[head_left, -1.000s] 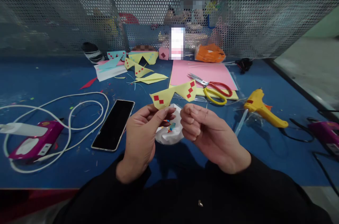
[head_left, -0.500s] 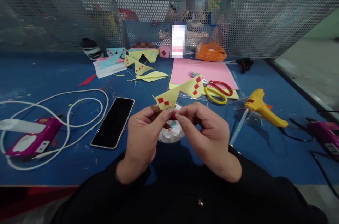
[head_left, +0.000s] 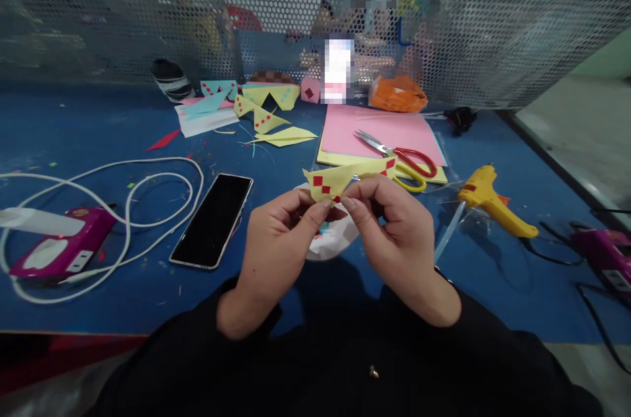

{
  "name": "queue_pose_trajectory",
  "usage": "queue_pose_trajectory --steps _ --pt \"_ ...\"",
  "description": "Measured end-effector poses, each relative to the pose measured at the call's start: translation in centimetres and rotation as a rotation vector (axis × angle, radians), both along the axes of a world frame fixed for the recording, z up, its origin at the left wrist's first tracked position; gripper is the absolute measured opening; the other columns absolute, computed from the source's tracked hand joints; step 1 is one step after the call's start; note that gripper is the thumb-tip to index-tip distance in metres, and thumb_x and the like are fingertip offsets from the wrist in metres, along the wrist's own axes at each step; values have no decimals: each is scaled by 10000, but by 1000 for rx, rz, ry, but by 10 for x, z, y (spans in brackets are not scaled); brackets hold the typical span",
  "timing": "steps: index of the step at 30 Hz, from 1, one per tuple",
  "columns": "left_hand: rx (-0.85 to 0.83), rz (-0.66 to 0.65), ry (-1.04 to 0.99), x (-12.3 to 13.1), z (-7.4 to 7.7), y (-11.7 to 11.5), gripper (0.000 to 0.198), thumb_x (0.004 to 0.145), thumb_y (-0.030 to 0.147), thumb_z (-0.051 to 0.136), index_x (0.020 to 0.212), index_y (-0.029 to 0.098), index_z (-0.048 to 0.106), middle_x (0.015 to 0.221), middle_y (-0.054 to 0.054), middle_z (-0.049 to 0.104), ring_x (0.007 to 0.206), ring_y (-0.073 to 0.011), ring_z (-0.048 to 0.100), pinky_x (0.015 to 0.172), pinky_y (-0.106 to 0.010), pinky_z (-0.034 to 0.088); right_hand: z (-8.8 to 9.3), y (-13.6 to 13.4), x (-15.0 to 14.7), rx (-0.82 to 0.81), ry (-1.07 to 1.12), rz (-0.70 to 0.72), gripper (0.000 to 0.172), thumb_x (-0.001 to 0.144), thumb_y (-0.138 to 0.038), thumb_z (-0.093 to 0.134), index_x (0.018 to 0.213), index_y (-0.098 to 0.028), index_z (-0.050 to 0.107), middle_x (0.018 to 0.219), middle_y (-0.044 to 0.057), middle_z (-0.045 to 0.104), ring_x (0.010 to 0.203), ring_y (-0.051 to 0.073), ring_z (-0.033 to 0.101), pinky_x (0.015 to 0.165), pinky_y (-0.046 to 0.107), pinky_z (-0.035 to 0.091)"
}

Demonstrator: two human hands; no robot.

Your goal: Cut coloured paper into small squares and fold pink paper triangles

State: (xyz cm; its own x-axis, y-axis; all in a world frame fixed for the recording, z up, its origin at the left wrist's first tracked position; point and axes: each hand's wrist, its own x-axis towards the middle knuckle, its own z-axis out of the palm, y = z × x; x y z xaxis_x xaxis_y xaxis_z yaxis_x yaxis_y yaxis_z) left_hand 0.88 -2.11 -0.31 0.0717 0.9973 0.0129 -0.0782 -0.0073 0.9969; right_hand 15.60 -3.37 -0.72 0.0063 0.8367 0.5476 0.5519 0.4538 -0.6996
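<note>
Between my two hands is a yellow paper cutout [head_left: 335, 181] with red diamond pieces on it, shaped like a pointed paper mask. My left hand [head_left: 280, 233] pinches its lower edge between thumb and fingers. My right hand [head_left: 394, 233] has thumb and forefinger closed at a red diamond piece [head_left: 337, 199] on the lower edge; the fingertips partly hide it. Under the hands sits a white round dish [head_left: 335, 243] with small coloured bits, mostly covered. Beyond the right hand, red-and-yellow-handled scissors [head_left: 417, 160] lie on a stack of pink and yellow paper [head_left: 340, 134].
A black-screened phone [head_left: 211, 220] lies left, beside a white cable [head_left: 131, 206] and a purple power strip [head_left: 64, 243]. To the right is a yellow glue gun [head_left: 493, 203]. Farther back are yellow paper cutouts [head_left: 271, 98], an orange bag [head_left: 398, 95] and a perforated metal panel [head_left: 280, 2].
The yellow paper cutout has tilted down and moved slightly right. The red piece at my right fingertips now lies against its lower edge. The view has shifted a little.
</note>
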Motion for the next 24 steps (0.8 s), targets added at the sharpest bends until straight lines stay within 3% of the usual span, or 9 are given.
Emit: queue_pose_trajectory --steps 24 --pt "55 -6 139 -2 2 -1 99 833 277 732 774 212 777 766 -16 770 682 -161 689 633 -237 526 -2 0 1 67 -178 -63 102 920 -125 583 871 -215 587 776 -15 619 636 117 509 560 281 380"
